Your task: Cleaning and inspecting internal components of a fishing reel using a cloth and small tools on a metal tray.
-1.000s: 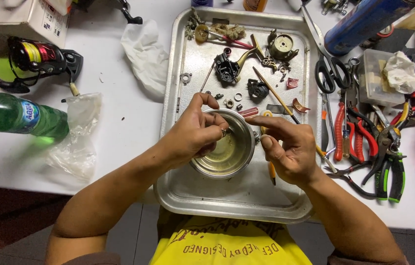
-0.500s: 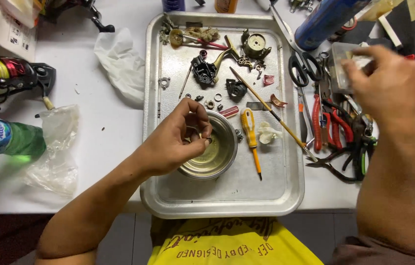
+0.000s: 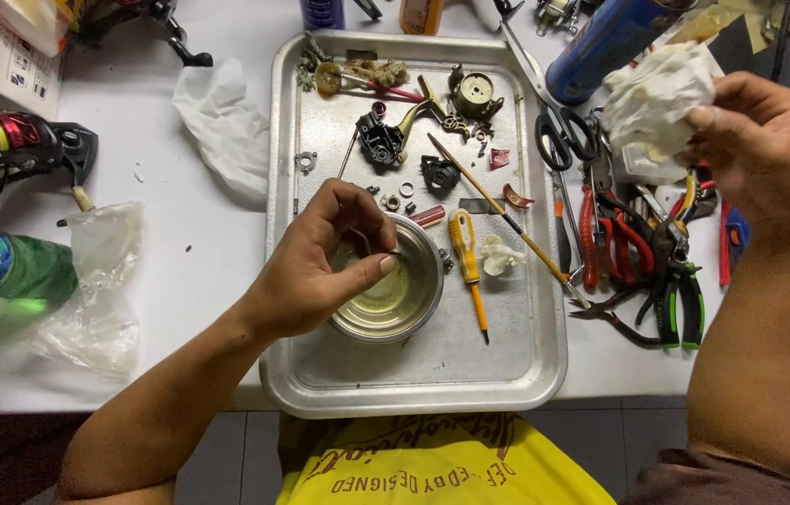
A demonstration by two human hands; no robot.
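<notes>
My left hand (image 3: 316, 266) hovers over a small steel bowl (image 3: 418, 309) of yellowish liquid in a metal tray (image 3: 320, 379), and pinches a tiny dark part between thumb and forefinger. My right hand (image 3: 764, 154) is lifted at the right, above the tools, closed on a crumpled white tissue (image 3: 659, 98). A yellow-handled screwdriver (image 3: 465, 257) lies in the tray just right of the bowl, beside a thin brush (image 3: 498, 210) and a small white wad (image 3: 498, 254).
Several dismantled reel parts (image 3: 386, 140) lie at the tray's far end. Pliers, cutters and scissors (image 3: 638, 243) are piled right of the tray, with a blue can (image 3: 605, 42) behind. At the left are a green bottle (image 3: 2, 266), plastic bag (image 3: 100, 281), fishing reel (image 3: 2, 150) and tissue (image 3: 227, 126).
My right hand left the bowl, put down the screwdriver in the tray, reached right to the tool pile and lifted a white tissue. My left hand stays over the bowl.
</notes>
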